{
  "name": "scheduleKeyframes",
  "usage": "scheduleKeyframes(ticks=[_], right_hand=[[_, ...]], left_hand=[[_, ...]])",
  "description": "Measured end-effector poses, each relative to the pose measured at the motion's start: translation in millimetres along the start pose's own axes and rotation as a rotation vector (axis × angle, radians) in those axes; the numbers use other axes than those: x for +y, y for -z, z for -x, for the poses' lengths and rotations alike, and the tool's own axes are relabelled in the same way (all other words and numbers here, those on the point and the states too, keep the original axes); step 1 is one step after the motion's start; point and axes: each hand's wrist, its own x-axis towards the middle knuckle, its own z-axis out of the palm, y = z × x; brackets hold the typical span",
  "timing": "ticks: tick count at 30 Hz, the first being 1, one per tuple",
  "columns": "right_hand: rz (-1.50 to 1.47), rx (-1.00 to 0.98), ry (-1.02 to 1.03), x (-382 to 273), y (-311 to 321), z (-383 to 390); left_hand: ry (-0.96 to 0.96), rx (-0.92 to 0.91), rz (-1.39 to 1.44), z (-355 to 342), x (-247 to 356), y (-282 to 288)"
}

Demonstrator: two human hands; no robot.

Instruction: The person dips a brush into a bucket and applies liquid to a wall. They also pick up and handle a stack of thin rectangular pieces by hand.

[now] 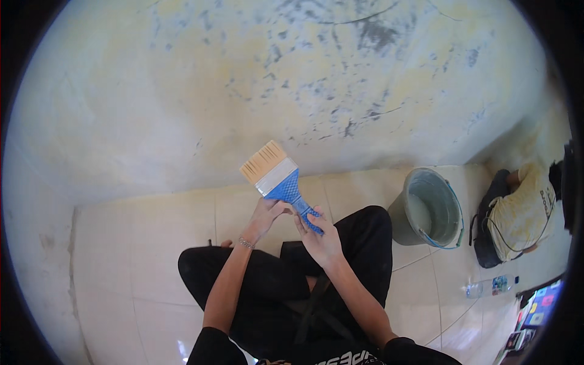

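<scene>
A wide paintbrush [291, 184] with tan bristles, a silver metal band and a blue textured handle is held up in front of me, its bristles pointing up and left. Wrapped round the lower handle is my right hand [320, 242], thumb on top. My left hand [266, 216], with a bracelet at the wrist, has its bent fingers against the blue part just below the metal band. Some left fingertips are hidden behind the brush. The bristles look dry and touch nothing.
A stained, scuffed wall [243, 97] rises ahead. To my right stands a grey bucket [404, 210] with pale liquid inside. Beyond it another person [520, 213] crouches by the wall. A plastic bottle [493, 286] lies on the tiled floor [164, 267]. My crossed legs lie beneath my hands.
</scene>
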Motion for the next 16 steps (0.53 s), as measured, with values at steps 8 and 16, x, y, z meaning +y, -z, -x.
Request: scheduleKeyframes(ticks=[8,16], right_hand=[[0.961,-0.128,-0.053,5.9,-2.7,-27.5],[0.927,-0.273,-0.36,4.2,63.8,-64.0]], left_hand=[[0.243,0.312,-0.032,3.9,10.7,-7.0],[0.298,0.274,-0.289,6.4,-28.2,3.0]])
